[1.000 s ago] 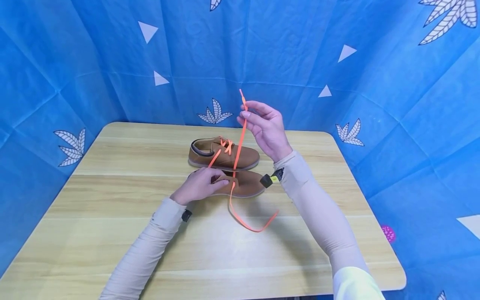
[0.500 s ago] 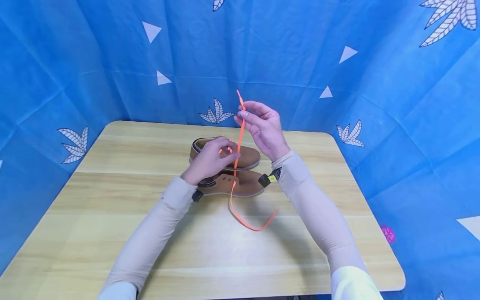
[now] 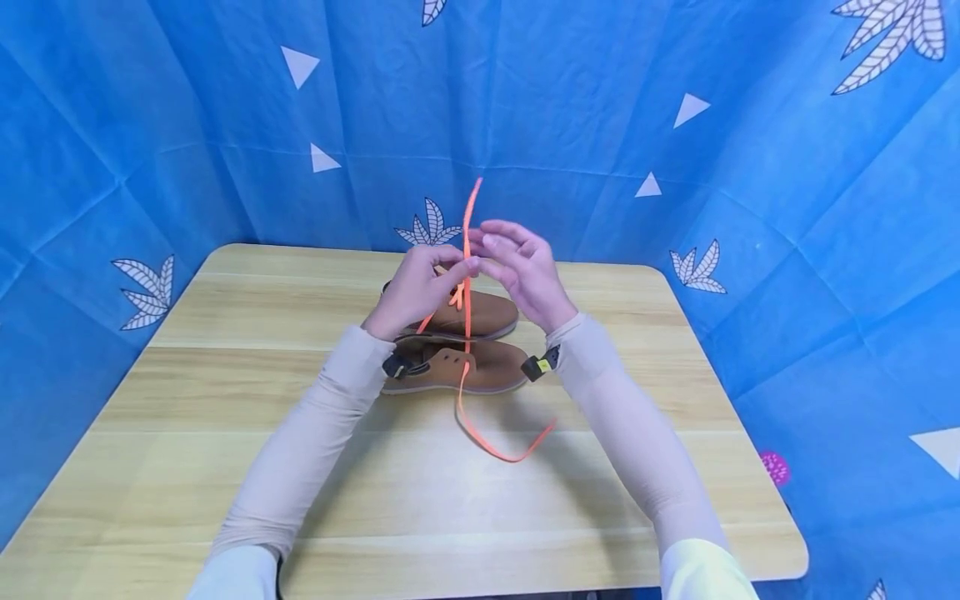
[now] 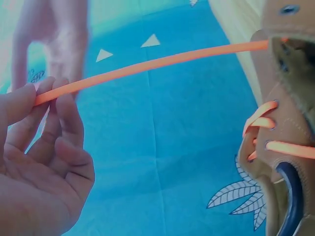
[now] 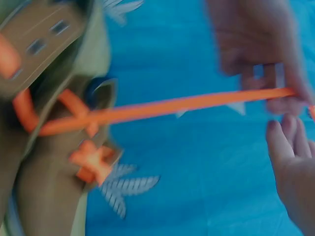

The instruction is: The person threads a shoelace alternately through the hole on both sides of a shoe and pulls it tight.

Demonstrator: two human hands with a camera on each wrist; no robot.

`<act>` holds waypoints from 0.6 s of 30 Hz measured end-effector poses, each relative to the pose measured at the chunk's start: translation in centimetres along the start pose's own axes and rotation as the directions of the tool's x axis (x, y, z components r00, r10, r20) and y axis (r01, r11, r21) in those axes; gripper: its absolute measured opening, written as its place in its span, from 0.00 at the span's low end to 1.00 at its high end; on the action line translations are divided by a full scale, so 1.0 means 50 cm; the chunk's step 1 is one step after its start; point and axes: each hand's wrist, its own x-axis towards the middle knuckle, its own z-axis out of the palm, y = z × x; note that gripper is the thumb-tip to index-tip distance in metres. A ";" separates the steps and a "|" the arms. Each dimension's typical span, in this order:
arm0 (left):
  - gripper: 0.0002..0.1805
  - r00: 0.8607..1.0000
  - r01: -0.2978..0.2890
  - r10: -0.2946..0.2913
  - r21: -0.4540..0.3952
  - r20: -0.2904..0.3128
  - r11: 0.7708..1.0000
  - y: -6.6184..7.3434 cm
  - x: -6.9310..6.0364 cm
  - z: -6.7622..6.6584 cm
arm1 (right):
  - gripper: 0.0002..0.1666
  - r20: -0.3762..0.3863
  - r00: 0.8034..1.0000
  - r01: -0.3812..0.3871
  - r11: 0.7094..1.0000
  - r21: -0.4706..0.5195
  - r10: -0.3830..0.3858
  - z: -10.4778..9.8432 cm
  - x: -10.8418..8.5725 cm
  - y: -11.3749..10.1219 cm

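Note:
My left hand (image 3: 416,287) pinches an orange shoelace (image 3: 468,315) between thumb and fingers above the shoes. The lace rises taut from the nearer brown shoe (image 3: 498,365), its tip standing above my fingers. Beside the lace, my right hand (image 3: 531,273) has its fingers loosely extended; in the right wrist view its fingertips (image 5: 275,135) sit just below the lace, apart from it. The other half of this lace comes out of a front eyelet and curls over the tabletop. Behind stands a second brown shoe (image 3: 491,315), whose crossed orange lace (image 5: 92,161) shows in the right wrist view.
Both shoes stand side by side on a light wooden table (image 3: 187,467), toes to the right. A blue patterned curtain (image 3: 570,100) hangs close behind the table and along its sides.
My left hand has risen from the nearer shoe to the upheld lace and taken hold of it. My right hand, which held the lace, has let go and its fingers have loosened.

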 end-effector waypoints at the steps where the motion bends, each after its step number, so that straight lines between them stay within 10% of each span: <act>1: 0.15 1.000 -0.009 0.009 0.004 -0.008 1.000 0.001 0.002 -0.004 | 0.15 0.009 1.000 -0.020 0.998 -0.052 0.021 -0.003 -0.004 0.008; 7: 0.15 1.000 0.004 -0.004 0.001 -0.017 1.000 0.004 0.007 -0.017 | 0.21 0.026 0.999 -0.029 0.918 -0.395 0.043 -0.010 -0.023 0.049; 18: 0.14 0.999 -0.034 0.034 0.006 -0.032 0.999 0.035 0.022 -0.035 | 0.13 0.026 0.999 0.032 0.843 -0.537 -0.021 -0.004 -0.033 0.076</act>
